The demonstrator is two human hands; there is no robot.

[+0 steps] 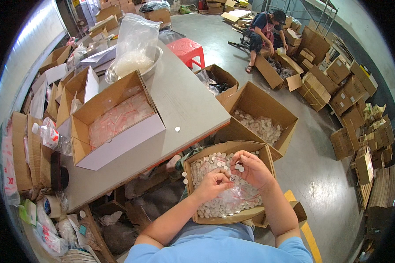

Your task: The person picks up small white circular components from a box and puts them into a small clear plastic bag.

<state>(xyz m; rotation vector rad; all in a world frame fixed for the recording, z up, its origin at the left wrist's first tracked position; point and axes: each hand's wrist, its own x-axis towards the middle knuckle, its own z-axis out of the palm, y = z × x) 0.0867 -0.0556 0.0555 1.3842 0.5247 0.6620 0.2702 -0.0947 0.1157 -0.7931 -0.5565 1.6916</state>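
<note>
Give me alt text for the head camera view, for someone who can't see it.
Two bare hands, left hand and right hand, meet over a cardboard box of small white discs, pinching a clear plastic bag. A grey table with more boxes stands to the left.

Box of discs (pixel 206 215) on the lap, table (pixel 184 101) to its left (bearing a box of packets (pixel 118 127)), second disc box (pixel 261 116) behind.

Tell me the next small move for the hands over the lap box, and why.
Probably drop the discs at the right hand's fingertips into the clear bag that the left hand pinches. Both hands meet over the box of loose discs, and the bag lies just below them.
</note>
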